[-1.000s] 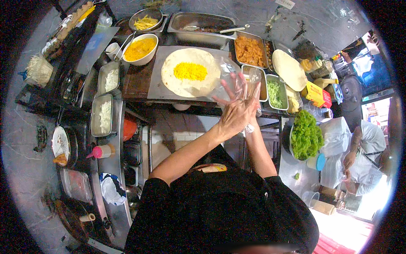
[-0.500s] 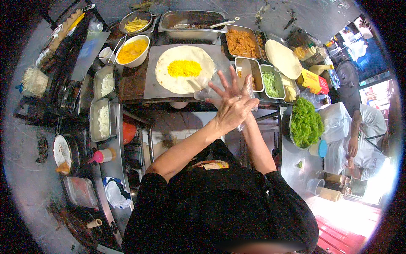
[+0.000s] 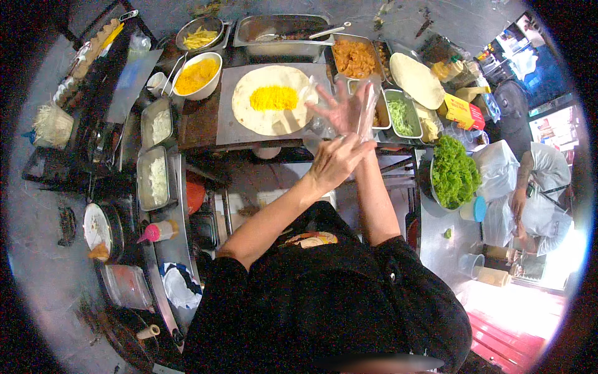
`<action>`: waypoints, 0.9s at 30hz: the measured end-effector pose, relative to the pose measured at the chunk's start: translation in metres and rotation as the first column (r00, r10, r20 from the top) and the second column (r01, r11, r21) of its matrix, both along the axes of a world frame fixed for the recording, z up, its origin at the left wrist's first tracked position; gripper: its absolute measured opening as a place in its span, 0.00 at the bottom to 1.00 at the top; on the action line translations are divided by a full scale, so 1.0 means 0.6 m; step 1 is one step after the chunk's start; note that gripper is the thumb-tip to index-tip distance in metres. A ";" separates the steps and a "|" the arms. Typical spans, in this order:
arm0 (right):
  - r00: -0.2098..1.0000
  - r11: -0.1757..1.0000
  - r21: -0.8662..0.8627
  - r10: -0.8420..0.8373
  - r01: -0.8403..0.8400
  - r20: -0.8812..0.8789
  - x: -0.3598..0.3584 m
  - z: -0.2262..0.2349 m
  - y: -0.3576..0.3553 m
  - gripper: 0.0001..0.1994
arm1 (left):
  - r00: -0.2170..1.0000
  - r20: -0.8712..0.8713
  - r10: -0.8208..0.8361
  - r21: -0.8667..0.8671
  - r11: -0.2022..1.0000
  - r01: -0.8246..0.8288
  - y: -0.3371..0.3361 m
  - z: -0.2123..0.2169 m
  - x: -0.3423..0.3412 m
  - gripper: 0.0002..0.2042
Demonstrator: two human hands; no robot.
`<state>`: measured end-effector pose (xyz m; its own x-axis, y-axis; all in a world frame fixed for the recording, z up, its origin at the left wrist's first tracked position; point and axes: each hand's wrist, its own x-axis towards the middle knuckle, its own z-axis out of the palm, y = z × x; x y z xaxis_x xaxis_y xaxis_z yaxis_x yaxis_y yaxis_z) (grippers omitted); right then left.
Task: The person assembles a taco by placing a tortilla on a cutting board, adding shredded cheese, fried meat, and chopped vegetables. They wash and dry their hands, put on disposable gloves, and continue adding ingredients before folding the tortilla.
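a flatbread [image 3: 258,123] is lying on a sheet [image 3: 225,132] before me, at the tabletop's [image 3: 198,128] near edge; a bowl [image 3: 207,91] is sitting to its left, a tray [image 3: 408,136] to its right, a pan [image 3: 283,51] along the far edge.

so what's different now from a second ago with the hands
The left hand has slid down the right hand toward its wrist, along the clear plastic glove; its grip is unclear. More of the right palm shows. The yellow-topped flatbread stays flat on its sheet.
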<state>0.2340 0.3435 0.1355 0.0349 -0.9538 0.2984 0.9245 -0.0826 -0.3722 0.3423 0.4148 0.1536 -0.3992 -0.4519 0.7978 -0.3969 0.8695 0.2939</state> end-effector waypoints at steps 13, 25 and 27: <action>0.951 0.977 -0.067 -0.180 0.202 0.251 -0.028 0.116 0.010 0.28 | 0.982 -0.151 0.115 0.672 0.740 0.016 0.009 0.009 -0.003 0.20; 0.944 0.938 -0.213 -0.220 0.274 0.244 -0.051 0.129 0.023 0.26 | 0.998 -0.023 0.065 0.458 0.888 -0.047 -0.008 0.016 -0.041 0.12; 0.945 0.939 -0.170 -0.268 0.299 0.187 -0.061 0.127 0.023 0.27 | 0.996 -0.025 0.086 0.405 0.912 -0.068 0.009 0.029 -0.047 0.11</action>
<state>0.1972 0.3576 0.2115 -0.2913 -0.8402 0.4574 0.8974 -0.4057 -0.1735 0.3141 0.4203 0.1709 -0.3208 -0.7666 0.5562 -0.4376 0.6408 0.6308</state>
